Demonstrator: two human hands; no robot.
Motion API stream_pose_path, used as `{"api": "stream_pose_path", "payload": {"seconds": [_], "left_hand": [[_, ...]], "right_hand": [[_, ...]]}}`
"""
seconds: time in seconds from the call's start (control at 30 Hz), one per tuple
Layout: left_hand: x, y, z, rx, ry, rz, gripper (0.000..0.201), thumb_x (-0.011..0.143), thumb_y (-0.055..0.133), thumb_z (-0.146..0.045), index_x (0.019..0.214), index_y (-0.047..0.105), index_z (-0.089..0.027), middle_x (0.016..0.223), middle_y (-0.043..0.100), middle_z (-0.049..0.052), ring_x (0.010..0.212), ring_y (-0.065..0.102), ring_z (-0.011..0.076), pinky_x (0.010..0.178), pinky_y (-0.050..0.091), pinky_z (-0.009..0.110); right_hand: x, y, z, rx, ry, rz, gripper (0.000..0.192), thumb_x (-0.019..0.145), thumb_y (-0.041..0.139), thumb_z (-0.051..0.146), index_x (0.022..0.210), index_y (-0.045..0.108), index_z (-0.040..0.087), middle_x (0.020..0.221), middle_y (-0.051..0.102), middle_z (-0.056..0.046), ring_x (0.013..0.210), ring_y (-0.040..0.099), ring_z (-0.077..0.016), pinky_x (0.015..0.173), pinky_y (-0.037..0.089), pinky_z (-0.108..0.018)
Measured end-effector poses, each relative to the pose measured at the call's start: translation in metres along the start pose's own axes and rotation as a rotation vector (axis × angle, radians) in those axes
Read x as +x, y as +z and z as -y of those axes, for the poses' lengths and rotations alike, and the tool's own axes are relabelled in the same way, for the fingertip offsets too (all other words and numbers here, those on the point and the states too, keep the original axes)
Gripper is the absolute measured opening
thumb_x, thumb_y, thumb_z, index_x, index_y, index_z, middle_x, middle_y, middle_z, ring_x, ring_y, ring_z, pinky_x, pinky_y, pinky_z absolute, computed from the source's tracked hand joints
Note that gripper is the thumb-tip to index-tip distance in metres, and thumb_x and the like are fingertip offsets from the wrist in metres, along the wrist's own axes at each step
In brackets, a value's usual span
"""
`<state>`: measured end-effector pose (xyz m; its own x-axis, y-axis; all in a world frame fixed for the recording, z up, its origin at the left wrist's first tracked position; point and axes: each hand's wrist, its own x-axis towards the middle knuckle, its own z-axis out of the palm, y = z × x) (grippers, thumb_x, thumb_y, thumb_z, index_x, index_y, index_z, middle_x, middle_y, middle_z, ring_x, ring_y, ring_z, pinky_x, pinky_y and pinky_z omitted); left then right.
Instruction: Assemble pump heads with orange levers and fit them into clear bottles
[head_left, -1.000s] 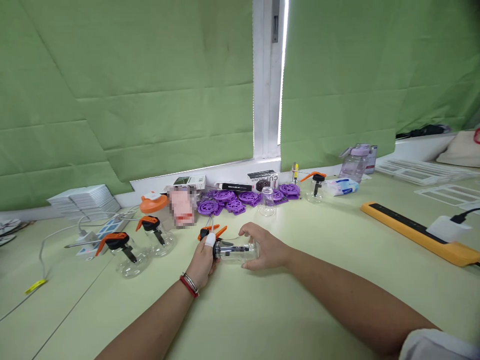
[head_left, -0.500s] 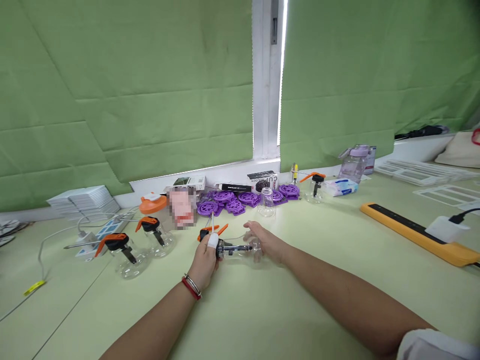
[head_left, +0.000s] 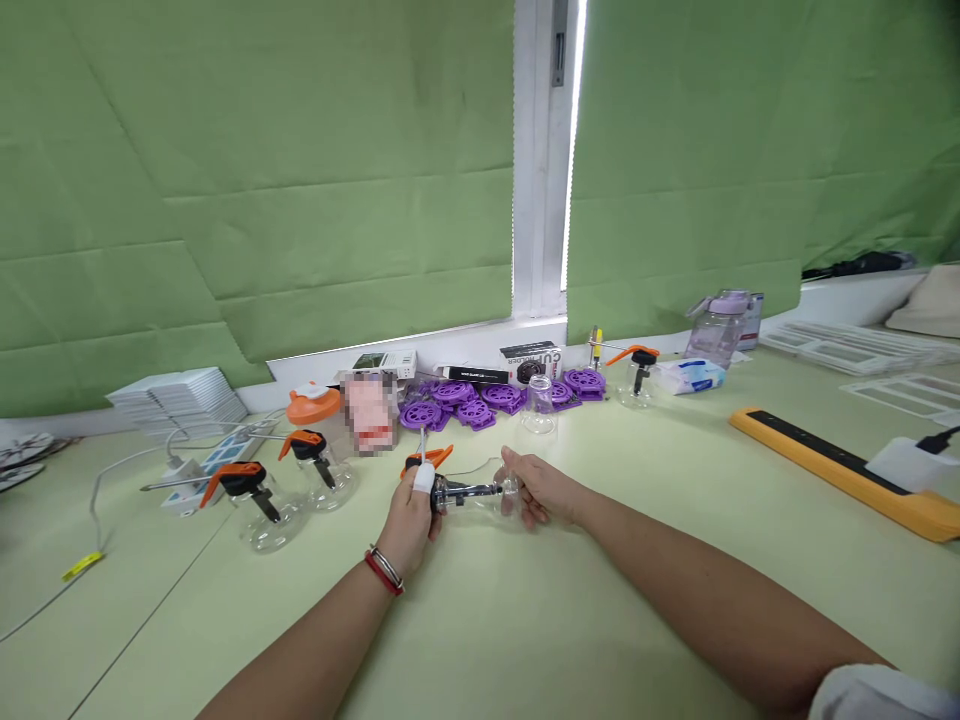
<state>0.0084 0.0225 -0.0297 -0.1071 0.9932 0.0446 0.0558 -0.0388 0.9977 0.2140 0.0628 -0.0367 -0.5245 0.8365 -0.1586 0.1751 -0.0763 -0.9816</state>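
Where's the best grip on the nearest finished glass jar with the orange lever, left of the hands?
Probably the round glass belly of the jar, taken from above and the near side. It stands upright and apart from its twin. The orange lever juts left and the black stem slants inside, so avoid the top. The left hand is closest.

The right hand (head_left: 541,489) has slid the clear bottle (head_left: 504,492) off the pump.

Clear glass jar (head_left: 501,492) lying sideways on table, black-and-orange pump head (head_left: 435,490) attached
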Motion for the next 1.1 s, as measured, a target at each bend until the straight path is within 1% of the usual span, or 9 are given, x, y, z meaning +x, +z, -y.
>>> {"api": "stream_pose_path", "payload": {"seconds": [0.1, 0.27, 0.47, 0.57, 0.7, 0.8, 0.87, 1.0, 1.1], "left_hand": [[0.001, 0.0, -0.001, -0.015, -0.012, 0.009, 0.041, 0.081, 0.042, -0.058, 0.082, 0.048, -0.018, 0.051, 0.046, -0.007, 0.029, 0.033, 0.0056, 0.027, 0.024, 0.018], [0.005, -0.003, -0.002, -0.08, -0.053, -0.048, 0.041, 0.083, 0.037, -0.059, 0.076, 0.045, -0.02, 0.049, 0.048, -0.007, 0.026, 0.03, 0.0054, 0.027, 0.024, 0.019], [0.0, -0.002, -0.001, -0.02, 0.049, -0.054, 0.041, 0.081, 0.04, -0.06, 0.077, 0.045, -0.019, 0.049, 0.044, -0.008, 0.029, 0.033, 0.0057, 0.028, 0.024, 0.019], [0.0, -0.001, -0.001, -0.002, 0.082, -0.041, 0.041, 0.08, 0.042, -0.06, 0.079, 0.046, -0.019, 0.05, 0.044, -0.008, 0.03, 0.034, 0.0054, 0.028, 0.025, 0.018], [0.006, -0.003, -0.001, -0.046, 0.018, -0.054, 0.042, 0.082, 0.039, -0.06, 0.077, 0.046, -0.019, 0.05, 0.046, -0.007, 0.028, 0.031, 0.0051, 0.027, 0.024, 0.019], [0.008, -0.005, 0.0, -0.076, -0.011, -0.087, 0.043, 0.082, 0.038, -0.06, 0.077, 0.046, -0.019, 0.049, 0.046, -0.007, 0.027, 0.03, 0.005, 0.027, 0.024, 0.019], [0.007, -0.005, -0.001, -0.066, 0.006, -0.087, 0.042, 0.082, 0.039, -0.06, 0.077, 0.046, -0.019, 0.049, 0.046, -0.007, 0.027, 0.03, 0.005, 0.027, 0.024, 0.019], [0.002, -0.002, -0.003, -0.03, 0.054, -0.058, 0.041, 0.082, 0.039, -0.059, 0.075, 0.045, -0.019, 0.048, 0.043, -0.008, 0.028, 0.032, 0.0055, 0.028, 0.024, 0.019], [0.002, -0.002, -0.005, -0.041, 0.024, -0.036, 0.041, 0.081, 0.041, -0.059, 0.074, 0.046, -0.019, 0.046, 0.043, -0.008, 0.028, 0.031, 0.0055, 0.028, 0.024, 0.02]], "right_hand": [[-0.002, -0.001, 0.003, -0.005, -0.022, -0.033, 0.072, 0.085, 0.023, 0.07, 0.116, 0.051, 0.011, 0.083, 0.066, -0.012, 0.043, 0.056, -0.0108, 0.033, 0.033, -0.02], [-0.01, -0.003, 0.01, -0.011, -0.292, 0.055, 0.083, 0.071, 0.072, 0.043, 0.139, 0.026, 0.035, 0.134, 0.038, -0.01, 0.079, 0.06, -0.0097, 0.064, 0.051, -0.023], [-0.002, -0.002, 0.001, 0.055, -0.09, 0.103, 0.059, 0.081, 0.047, 0.064, 0.118, 0.045, 0.017, 0.08, 0.062, -0.005, 0.047, 0.059, -0.0117, 0.035, 0.039, -0.018], [0.001, 0.0, 0.001, 0.029, 0.035, 0.067, 0.075, 0.082, 0.019, 0.073, 0.089, 0.057, 0.009, 0.056, 0.057, -0.005, 0.035, 0.051, -0.0103, 0.03, 0.032, -0.018], [-0.006, 0.0, 0.01, 0.069, -0.094, 0.023, 0.067, 0.082, 0.037, 0.068, 0.118, 0.051, 0.014, 0.092, 0.063, -0.012, 0.06, 0.062, -0.013, 0.043, 0.046, -0.022], [-0.01, 0.0, 0.013, 0.076, -0.242, 0.041, 0.081, 0.072, 0.069, 0.049, 0.138, 0.027, 0.032, 0.13, 0.044, -0.011, 0.078, 0.062, -0.011, 0.062, 0.053, -0.025], [-0.009, 0.0, 0.009, 0.065, -0.232, 0.057, 0.083, 0.07, 0.072, 0.046, 0.138, 0.027, 0.03, 0.121, 0.05, -0.01, 0.07, 0.062, -0.0101, 0.057, 0.052, -0.024], [-0.001, 0.0, -0.002, 0.057, -0.123, 0.081, 0.061, 0.082, 0.043, 0.065, 0.11, 0.051, 0.012, 0.066, 0.06, -0.002, 0.041, 0.054, -0.0099, 0.035, 0.037, -0.019], [0.001, 0.0, -0.003, 0.002, -0.081, 0.056, 0.069, 0.081, 0.033, 0.072, 0.1, 0.056, 0.01, 0.064, 0.061, -0.005, 0.039, 0.051, -0.0095, 0.033, 0.034, -0.019]]}}
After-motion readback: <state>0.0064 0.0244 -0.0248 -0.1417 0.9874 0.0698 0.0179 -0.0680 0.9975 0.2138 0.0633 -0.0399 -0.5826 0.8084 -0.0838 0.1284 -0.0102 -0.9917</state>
